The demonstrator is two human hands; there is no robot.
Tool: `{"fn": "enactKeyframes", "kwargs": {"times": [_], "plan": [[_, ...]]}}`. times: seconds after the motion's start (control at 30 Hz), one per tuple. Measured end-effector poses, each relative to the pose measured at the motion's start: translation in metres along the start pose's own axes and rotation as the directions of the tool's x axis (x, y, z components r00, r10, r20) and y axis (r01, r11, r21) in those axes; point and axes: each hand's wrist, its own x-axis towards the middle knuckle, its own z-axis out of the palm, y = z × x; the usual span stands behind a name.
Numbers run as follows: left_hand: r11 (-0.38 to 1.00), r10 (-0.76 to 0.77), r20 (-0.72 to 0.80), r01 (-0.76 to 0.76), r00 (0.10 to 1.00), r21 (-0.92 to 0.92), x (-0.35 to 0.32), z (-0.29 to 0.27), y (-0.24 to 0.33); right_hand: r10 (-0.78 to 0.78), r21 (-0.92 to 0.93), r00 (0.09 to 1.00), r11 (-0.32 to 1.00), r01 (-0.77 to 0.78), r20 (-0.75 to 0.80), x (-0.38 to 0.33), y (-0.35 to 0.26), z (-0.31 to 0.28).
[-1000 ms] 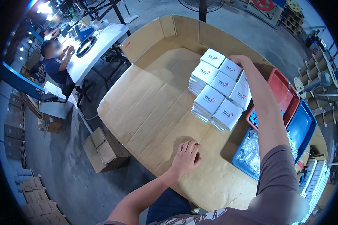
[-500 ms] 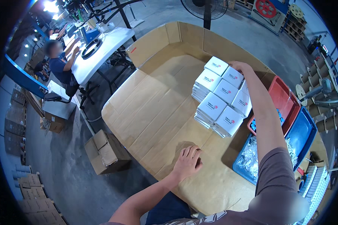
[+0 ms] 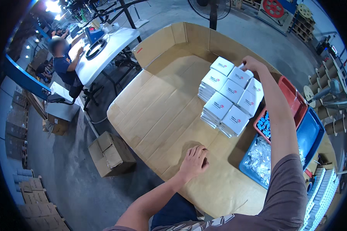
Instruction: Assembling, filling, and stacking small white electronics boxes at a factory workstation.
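A person leaned over a wide tabletop (image 3: 158,115) covered in flattened brown cardboard, its far edge folded up into a low wall. A block of small white cartons (image 3: 230,96) with red marks on their lids stood stacked in neat rows toward two o'clock on the tabletop. The right hand (image 3: 251,63) reached to the far corner of that block, at one o'clock, fingers curled down over the top of the corner carton (image 3: 241,75); the grip looked closed on its edge, probably to square it with its neighbours, though the fingertips were partly hidden. The left hand (image 3: 192,161) rested at six o'clock on bare cardboard, well apart from the stack, fingers loosely bent and holding nothing, likely bracing the body during the long reach.

At three to four o'clock, just beside the stack, sat a red tray (image 3: 293,98) and a blue tray (image 3: 310,134) holding small clear-bagged parts (image 3: 260,161), near the working hand.

The room was a workshop with a grey concrete floor. A closed cardboard box (image 3: 112,152) stood on the floor at eight o'clock. At eleven o'clock another person (image 3: 65,63) sat at a white table (image 3: 104,52). A standing fan (image 3: 212,7) stood at twelve o'clock, and wire spools (image 3: 331,92) lined the right side.
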Motion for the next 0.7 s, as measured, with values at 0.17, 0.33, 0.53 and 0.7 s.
{"fn": "enactKeyframes", "kwargs": {"times": [0.17,0.33,0.53,0.7], "plan": [[1.000,0.006,-0.042,-0.006,0.999,-0.003,-0.008,0.009,-0.002,-0.068,0.113,0.964,0.989,0.100,-0.258,-0.065,-0.035,-0.051],[1.000,0.028,-0.064,-0.028,0.998,-0.004,-0.016,0.009,-0.004,-0.163,0.233,0.779,0.900,0.369,-0.606,-0.194,-0.110,-0.086],[1.000,0.020,-0.055,-0.019,0.998,0.018,-0.018,0.005,0.003,-0.190,0.300,0.666,0.781,0.547,-0.722,-0.393,-0.218,-0.099],[0.993,0.049,-0.071,-0.041,0.996,0.109,-0.022,0.014,-0.003,-0.043,0.437,0.532,0.517,0.736,-0.846,-0.506,-0.256,-0.046]]}}
